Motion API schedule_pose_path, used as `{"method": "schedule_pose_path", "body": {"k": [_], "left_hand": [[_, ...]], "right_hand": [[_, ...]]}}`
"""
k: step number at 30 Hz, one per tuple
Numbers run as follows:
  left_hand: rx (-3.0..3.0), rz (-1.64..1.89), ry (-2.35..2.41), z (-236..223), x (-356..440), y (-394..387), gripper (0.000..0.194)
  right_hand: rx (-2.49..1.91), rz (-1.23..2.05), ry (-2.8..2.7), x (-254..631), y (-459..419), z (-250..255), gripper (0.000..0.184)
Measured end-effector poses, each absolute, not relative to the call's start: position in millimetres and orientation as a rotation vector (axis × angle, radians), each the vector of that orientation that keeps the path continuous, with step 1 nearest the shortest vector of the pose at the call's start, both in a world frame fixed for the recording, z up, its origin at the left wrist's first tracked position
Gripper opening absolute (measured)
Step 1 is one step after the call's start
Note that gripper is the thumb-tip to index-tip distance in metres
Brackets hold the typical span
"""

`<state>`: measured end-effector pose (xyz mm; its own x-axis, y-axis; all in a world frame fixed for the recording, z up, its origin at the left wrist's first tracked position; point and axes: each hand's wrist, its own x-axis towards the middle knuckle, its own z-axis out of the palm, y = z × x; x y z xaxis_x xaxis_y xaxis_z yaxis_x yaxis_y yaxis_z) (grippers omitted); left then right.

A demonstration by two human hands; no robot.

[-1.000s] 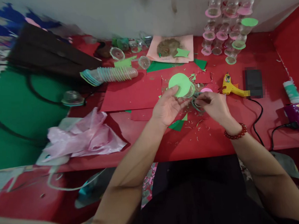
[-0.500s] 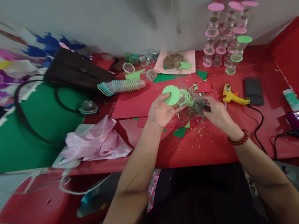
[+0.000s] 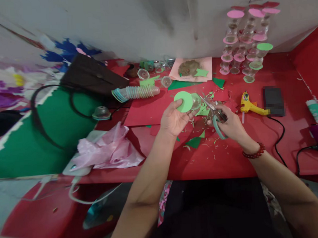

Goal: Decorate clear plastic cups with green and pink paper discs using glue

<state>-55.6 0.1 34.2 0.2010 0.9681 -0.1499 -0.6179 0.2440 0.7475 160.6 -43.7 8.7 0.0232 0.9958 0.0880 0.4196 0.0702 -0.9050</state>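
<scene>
Between the thumb and fingers of my left hand (image 3: 172, 120) is a clear plastic cup (image 3: 196, 101) lying sideways, with a light green paper disc (image 3: 183, 101) on its near end. My right hand (image 3: 230, 123) is closed around the handles of a pair of scissors (image 3: 215, 112). Their blades are parted and point up and left, close to the cup's far end. Light green paper scraps (image 3: 203, 111) and thin trimmings lie on the red table (image 3: 221, 162) below both hands.
A yellow glue gun (image 3: 251, 105) lies right of my right hand, near a dark box (image 3: 273, 101). Joined cups with pink and green discs (image 3: 236, 40) stand against the wall. Left are nested cups (image 3: 136, 93), a pink plastic bag (image 3: 109, 150) and a dark bag (image 3: 91, 76).
The scissors have come away from the cup's edge, and their blades now show plainly. My left hand still holds the cup and disc. The whole view has shifted slightly.
</scene>
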Motion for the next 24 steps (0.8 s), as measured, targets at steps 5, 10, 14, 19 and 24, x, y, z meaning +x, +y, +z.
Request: {"method": "schedule_pose_path", "body": {"k": [5,10,14,19,24], "left_hand": [[0.596,1.209,0.664,33.7,-53.6,-3.0,0.04],[0.555,1.206,0.658,34.2,-48.2,-5.3,0.042],[0.574,1.197,0.638,35.4,-46.9,-6.0,0.042],[0.586,1.181,0.608,32.9,-50.1,-4.3,0.041],[0.551,1.184,0.576,27.5,-53.7,-0.5,0.037]], "right_hand": [[-1.422,0.852,-1.511,154.8,-44.7,6.3,0.053],[-1.427,0.867,-1.497,153.0,-45.5,7.2,0.055],[-1.388,0.905,-1.439,151.1,-46.1,5.8,0.054],[-1.354,0.941,-1.404,151.9,-46.3,3.7,0.054],[-1.356,0.946,-1.43,156.4,-45.5,6.3,0.058]]}}
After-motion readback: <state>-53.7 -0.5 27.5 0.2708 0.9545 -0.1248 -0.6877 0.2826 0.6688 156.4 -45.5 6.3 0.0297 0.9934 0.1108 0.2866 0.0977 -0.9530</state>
